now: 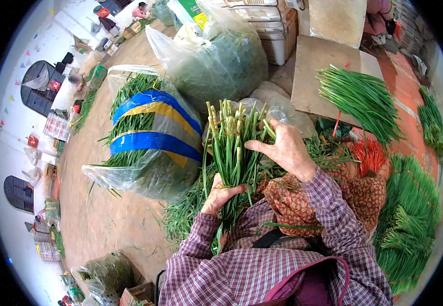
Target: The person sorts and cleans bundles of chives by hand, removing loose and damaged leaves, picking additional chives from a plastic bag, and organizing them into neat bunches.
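My left hand (220, 196) is closed around the upright bunch of slender green stalks (234, 158), fingers and thumb clamped on its smooth, strap-like leaves; pale, blunt, stubby ends point away from me. My right hand (291, 152) is beside those ends, thumb and fingertips apart, a loose stalk between them; whether the fingertips grip it I cannot tell. Crinkled purple checked sleeves (328, 204) cover my arms, and rust-brown patterned cloth (287, 209) lies folded beneath. To my right are stringy red ties (368, 155) and a dense heap of long green stalks (407, 219). Limp, tangled leaves (180, 222) litter the floor to my left. Beyond, a rounded clear plastic bag with blue and yellow bands (155, 145) bulges with leaves. Farther on, a fanned green bunch (359, 99) rests on a flat, brownish board (308, 84), and another swollen translucent bag (216, 71) sits near ribbed white plastic crates (277, 46).
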The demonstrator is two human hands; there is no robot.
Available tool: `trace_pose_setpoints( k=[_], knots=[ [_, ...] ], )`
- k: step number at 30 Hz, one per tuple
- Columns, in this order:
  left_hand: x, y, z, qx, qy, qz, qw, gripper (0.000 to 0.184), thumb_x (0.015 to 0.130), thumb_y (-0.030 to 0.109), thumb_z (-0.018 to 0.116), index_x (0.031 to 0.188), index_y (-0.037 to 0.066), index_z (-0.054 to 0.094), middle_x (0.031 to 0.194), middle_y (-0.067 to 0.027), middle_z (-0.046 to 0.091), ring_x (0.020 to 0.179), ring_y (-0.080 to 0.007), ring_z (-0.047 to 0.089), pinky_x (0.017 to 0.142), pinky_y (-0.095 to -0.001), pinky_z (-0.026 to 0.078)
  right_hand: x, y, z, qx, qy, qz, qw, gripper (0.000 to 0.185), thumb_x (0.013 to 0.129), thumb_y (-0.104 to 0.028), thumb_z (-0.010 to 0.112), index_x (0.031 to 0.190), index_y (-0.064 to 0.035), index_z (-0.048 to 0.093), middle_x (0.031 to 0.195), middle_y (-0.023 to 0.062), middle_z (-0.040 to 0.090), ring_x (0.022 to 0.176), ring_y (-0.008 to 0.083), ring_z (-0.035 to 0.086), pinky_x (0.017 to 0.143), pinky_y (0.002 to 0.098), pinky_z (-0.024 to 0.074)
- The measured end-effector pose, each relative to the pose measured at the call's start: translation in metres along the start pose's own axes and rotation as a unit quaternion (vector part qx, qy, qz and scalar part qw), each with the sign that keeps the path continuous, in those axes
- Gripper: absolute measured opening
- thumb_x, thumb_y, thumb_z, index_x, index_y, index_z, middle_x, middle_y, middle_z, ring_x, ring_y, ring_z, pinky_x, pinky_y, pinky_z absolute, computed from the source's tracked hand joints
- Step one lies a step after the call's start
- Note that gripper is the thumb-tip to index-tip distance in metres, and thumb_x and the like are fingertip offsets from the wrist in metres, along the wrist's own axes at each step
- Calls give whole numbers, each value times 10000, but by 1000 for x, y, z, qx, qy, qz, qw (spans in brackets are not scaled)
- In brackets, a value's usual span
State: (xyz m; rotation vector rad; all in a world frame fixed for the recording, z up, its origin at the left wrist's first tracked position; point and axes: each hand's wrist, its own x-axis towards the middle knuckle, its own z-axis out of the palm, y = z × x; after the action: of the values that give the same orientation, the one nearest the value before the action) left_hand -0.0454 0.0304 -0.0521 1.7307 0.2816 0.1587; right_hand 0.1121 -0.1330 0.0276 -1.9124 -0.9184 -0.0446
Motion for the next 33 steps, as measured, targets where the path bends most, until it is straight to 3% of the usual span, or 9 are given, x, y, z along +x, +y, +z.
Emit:
trace_pose_setpoints(
  k=[11, 15, 17, 21, 23, 25, 27, 29, 33],
  knots=[
    [-3, 4, 3, -35, 24, -33, 999, 257, 685, 23, 747, 913, 4, 629, 788, -48, 659, 702, -126, 609, 645, -288, 498, -1, 35, 15, 98, 26, 34, 994, 296, 755, -259, 693, 765, 34, 662, 571, 169, 591, 486, 207, 570, 517, 360, 450],
    [-5, 13, 1, -41, 30, -33, 998, 248, 686, 25, 741, 905, -2, 627, 773, -48, 659, 679, -129, 611, 638, -281, 498, 3, 43, 6, 186, 16, 72, 980, 286, 782, -304, 673, 782, -19, 694, 576, 57, 593, 493, 116, 510, 489, 296, 404],
    [-6, 5, -5, -25, 33, -31, 999, 273, 676, 39, 745, 919, -1, 628, 797, -51, 660, 706, -134, 609, 660, -287, 497, 10, 39, -18, 229, 39, 190, 954, 288, 794, -351, 664, 744, -68, 682, 563, -22, 545, 474, 74, 448, 472, 266, 368],
    [-10, -6, -16, 22, 11, -78, 997, 462, 625, 71, 792, 1036, 19, 589, 924, -35, 625, 846, -171, 578, 759, -307, 472, 13, 53, -73, 251, 108, 196, 942, 203, 834, -306, 654, 786, -110, 632, 534, -98, 414, 433, -5, 327, 376, 163, 188],
    [-13, -12, -17, -37, 62, -93, 993, 451, 632, 71, 784, 1038, 21, 594, 911, -34, 628, 819, -169, 583, 745, -312, 476, 8, 59, -91, 164, 76, 151, 972, 269, 837, -335, 661, 746, -91, 591, 548, -89, 379, 448, 13, 321, 402, 205, 229],
    [-10, -10, -18, -39, 55, -100, 993, 451, 634, 66, 782, 1042, 23, 595, 910, -35, 630, 821, -164, 586, 742, -312, 478, -1, 58, -90, 42, 21, 167, 985, 390, 836, -366, 663, 915, 15, 640, 618, 6, 536, 507, 74, 480, 466, 239, 412],
    [-7, -8, -16, -39, 56, -100, 993, 447, 632, 59, 783, 1037, 21, 596, 910, -36, 632, 825, -162, 590, 735, -307, 480, -11, 69, -75, 38, 8, 155, 987, 545, 809, -432, 679, 1018, 67, 604, 673, 46, 561, 549, 107, 517, 516, 263, 459],
    [-6, -8, -14, -38, 52, -89, 994, 360, 650, 63, 763, 975, 15, 616, 860, -33, 640, 771, -147, 591, 704, -299, 482, -22, 74, -45, 89, 123, 72, 986, 628, 779, -478, 695, 1056, 75, 586, 694, 47, 568, 555, 128, 525, 521, 277, 462],
    [-5, 0, -2, -41, 43, -51, 997, 269, 678, 52, 739, 925, 11, 640, 828, -25, 652, 732, -121, 597, 677, -282, 489, -16, 34, -23, 219, -37, 99, 970, 497, 830, -464, 644, 1042, -15, 615, 657, -35, 523, 496, 40, 440, 401, 196, 355]
  ],
)
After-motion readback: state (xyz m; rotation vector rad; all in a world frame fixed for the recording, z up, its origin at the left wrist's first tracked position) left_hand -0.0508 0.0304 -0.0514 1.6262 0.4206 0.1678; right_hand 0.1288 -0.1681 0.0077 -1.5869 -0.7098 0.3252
